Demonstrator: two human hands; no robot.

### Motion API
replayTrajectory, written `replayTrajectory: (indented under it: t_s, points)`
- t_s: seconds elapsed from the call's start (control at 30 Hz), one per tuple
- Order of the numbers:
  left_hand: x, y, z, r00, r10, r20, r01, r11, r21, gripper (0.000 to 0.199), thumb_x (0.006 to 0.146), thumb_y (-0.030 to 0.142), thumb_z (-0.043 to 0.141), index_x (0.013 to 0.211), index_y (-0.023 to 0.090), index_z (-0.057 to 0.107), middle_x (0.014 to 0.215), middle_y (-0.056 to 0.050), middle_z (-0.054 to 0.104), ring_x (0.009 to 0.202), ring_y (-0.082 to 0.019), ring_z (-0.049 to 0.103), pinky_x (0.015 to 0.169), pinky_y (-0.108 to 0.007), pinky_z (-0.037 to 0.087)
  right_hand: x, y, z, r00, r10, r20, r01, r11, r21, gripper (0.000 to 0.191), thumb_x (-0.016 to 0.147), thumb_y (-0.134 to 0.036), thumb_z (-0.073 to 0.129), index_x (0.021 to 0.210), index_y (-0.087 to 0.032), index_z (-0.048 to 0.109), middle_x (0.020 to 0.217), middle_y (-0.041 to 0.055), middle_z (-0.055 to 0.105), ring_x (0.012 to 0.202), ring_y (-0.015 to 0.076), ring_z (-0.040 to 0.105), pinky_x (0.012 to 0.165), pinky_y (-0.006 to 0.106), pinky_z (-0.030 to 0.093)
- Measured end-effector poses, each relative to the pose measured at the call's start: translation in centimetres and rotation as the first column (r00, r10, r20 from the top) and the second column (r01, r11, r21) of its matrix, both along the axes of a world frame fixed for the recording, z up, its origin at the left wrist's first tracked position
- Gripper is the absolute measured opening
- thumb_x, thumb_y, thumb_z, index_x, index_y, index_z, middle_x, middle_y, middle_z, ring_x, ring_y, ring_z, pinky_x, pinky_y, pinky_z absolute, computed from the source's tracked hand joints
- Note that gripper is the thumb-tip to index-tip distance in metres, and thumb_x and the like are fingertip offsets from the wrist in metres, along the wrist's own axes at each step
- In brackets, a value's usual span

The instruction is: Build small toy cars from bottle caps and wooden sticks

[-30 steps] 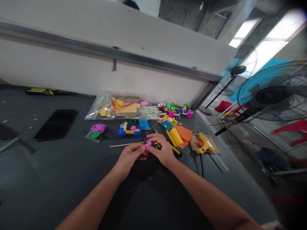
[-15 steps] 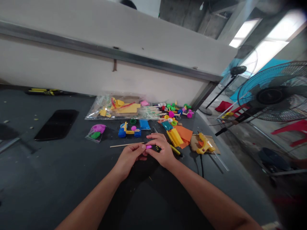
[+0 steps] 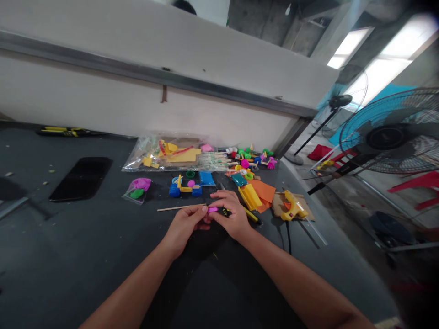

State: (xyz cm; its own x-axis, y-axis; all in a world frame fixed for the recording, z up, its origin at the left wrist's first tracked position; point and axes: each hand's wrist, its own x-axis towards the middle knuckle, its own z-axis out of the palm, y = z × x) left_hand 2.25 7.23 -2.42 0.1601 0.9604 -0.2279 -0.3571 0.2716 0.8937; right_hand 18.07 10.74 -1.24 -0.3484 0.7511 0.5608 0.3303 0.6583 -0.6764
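Note:
A small piece of pink modelling clay [image 3: 213,209] is pinched between my two hands above the dark table. My left hand [image 3: 187,223] presses it with thumb and fingertips from one side. From the other side, the thumb and fingers of my right hand [image 3: 232,215] close on it; part of the clay is hidden. Just beyond my left hand lies a thin wooden stick [image 3: 176,208]. Behind it stands a little blue and yellow model [image 3: 185,188] with a pink ball on it. A yellow-handled tool [image 3: 252,214] lies partly hidden beside my right hand.
A yellow glue gun [image 3: 292,208] rests on cardboard at the right, its cord trailing forward. Orange sheets [image 3: 264,194], clay packets [image 3: 206,178] and a clear bag [image 3: 178,155] lie behind my hands. At left are a black phone [image 3: 81,178] and bagged clay [image 3: 140,185].
My fingers have shifted very slightly around the pink clay, showing a little more of it. Everything else stays where it was.

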Motion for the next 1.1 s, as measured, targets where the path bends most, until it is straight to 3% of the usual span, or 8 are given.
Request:
replayTrajectory:
  t_s: [0.23,0.43,0.67,1.1]
  points:
    - [0.03,0.12,0.24,1.0,0.023,0.004,-0.023,1.0,-0.012,0.023,0.072,0.034,0.069,0.084,0.015,0.068,0.076,-0.002,0.061,0.071,-0.011,0.055,0.066,-0.022,0.05,0.12,0.04,-0.02,1.0,-0.017,0.02,0.017,1.0,0.018,0.022,0.073,-0.027,0.069,0.095,-0.026,0.066,0.103,0.0039,0.064,0.108,0.0219,0.052,0.097,0.042,0.04]
    - [0.01,0.06,0.22,0.998,0.048,0.034,-0.048,0.999,-0.009,0.022,0.073,0.036,0.067,0.082,0.016,0.067,0.076,-0.002,0.061,0.07,-0.012,0.055,0.064,-0.024,0.051,0.19,0.08,-0.08,0.998,-0.056,0.041,0.054,0.997,0.049,0.013,0.075,-0.028,0.067,0.088,-0.026,0.066,0.105,0.0041,0.063,0.106,0.0212,0.053,0.097,0.042,0.039]
    - [0.03,0.09,0.2,1.0,0.016,-0.015,-0.016,1.0,-0.001,0.023,0.072,0.037,0.067,0.071,0.014,0.065,0.069,-0.002,0.059,0.068,-0.011,0.055,0.064,-0.023,0.05,0.12,-0.06,-0.14,0.999,-0.02,0.049,0.017,0.999,0.05,0.013,0.076,-0.028,0.065,0.089,-0.026,0.067,0.106,0.0041,0.063,0.108,0.0217,0.052,0.096,0.042,0.039]
    - [0.07,0.07,0.33,1.0,0.023,-0.005,-0.023,1.0,-0.001,0.023,0.071,0.038,0.068,0.075,0.015,0.069,0.07,-0.002,0.062,0.068,-0.012,0.056,0.065,-0.024,0.049,0.2,-0.12,-0.17,0.999,-0.007,0.046,0.004,0.999,0.051,0.015,0.076,-0.029,0.065,0.091,-0.026,0.066,0.107,0.004,0.063,0.11,0.0216,0.05,0.098,0.043,0.038]
